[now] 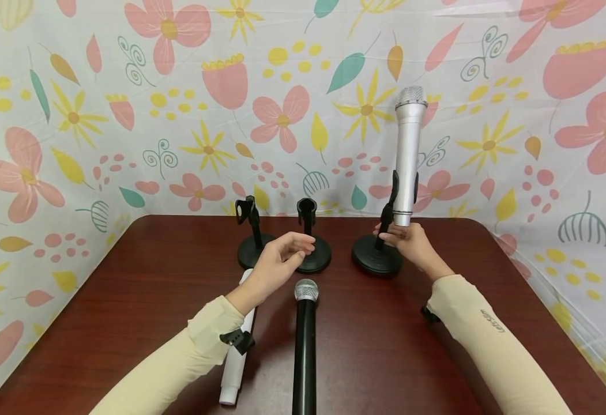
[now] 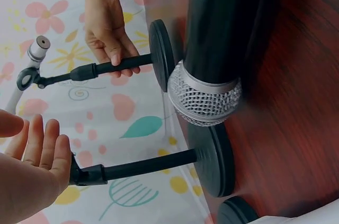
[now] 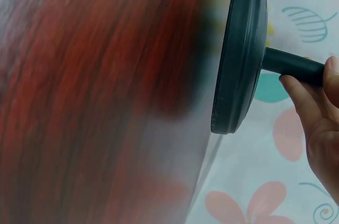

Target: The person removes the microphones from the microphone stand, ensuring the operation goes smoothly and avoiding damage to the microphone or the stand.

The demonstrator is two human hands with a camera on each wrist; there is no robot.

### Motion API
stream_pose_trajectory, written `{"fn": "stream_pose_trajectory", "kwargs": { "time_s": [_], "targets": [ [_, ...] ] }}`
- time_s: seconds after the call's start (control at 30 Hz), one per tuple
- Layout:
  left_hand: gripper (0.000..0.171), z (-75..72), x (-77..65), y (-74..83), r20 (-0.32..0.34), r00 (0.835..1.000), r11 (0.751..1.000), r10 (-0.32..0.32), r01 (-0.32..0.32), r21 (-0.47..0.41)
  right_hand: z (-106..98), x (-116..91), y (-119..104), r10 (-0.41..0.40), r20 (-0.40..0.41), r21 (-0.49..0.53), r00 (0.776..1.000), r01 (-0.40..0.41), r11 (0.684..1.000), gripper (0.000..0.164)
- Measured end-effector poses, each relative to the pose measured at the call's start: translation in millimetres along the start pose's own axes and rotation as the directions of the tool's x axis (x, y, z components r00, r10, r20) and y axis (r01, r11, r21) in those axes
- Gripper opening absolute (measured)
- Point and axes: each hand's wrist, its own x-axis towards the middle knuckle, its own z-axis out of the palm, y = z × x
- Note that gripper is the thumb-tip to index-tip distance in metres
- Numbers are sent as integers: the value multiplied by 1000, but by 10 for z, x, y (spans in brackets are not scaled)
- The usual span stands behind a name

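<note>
My right hand (image 1: 414, 246) grips the black pole of the right-hand microphone stand (image 1: 370, 260), thumb and fingers around it just above the round base. A silver microphone (image 1: 408, 155) stands upright in that stand's clip, mesh head up. My left hand (image 1: 277, 262) hovers with relaxed fingers before the middle stand (image 1: 319, 260), apart from its pole in the left wrist view and holding nothing. Below it lies a black microphone (image 1: 305, 346) with a silver mesh head (image 2: 204, 97). A white microphone (image 1: 234, 372) lies partly hidden under my left forearm.
A third stand (image 1: 249, 249), its clip holding nothing, is at the left of the row. All three stands are near the back edge of the dark red wooden table (image 1: 142, 300). A flower-patterned cloth (image 1: 292, 52) hangs directly behind the table.
</note>
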Motion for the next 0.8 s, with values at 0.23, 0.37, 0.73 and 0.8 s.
{"fn": "stream_pose_trajectory", "kwargs": {
  "time_s": [0.23, 0.37, 0.73, 0.8],
  "targets": [
    [27, 3, 50, 135, 17, 999, 999, 27, -27, -22, 93, -24, -53, -7, 7, 30, 1000, 7, 1000, 23],
    [27, 5, 115, 248, 31, 998, 998, 63, -62, -19, 128, -49, -87, -15, 3, -7, 1000, 16, 1000, 25],
    [26, 97, 311, 525, 58, 987, 988, 151, -149, -36, 236, -144, -179, -48, 20, -93, 999, 49, 994, 26],
    [26, 120, 356, 555, 55, 988, 989, 144, -142, -41, 255, -158, -197, -57, 24, -108, 998, 59, 992, 26]
  ]
}}
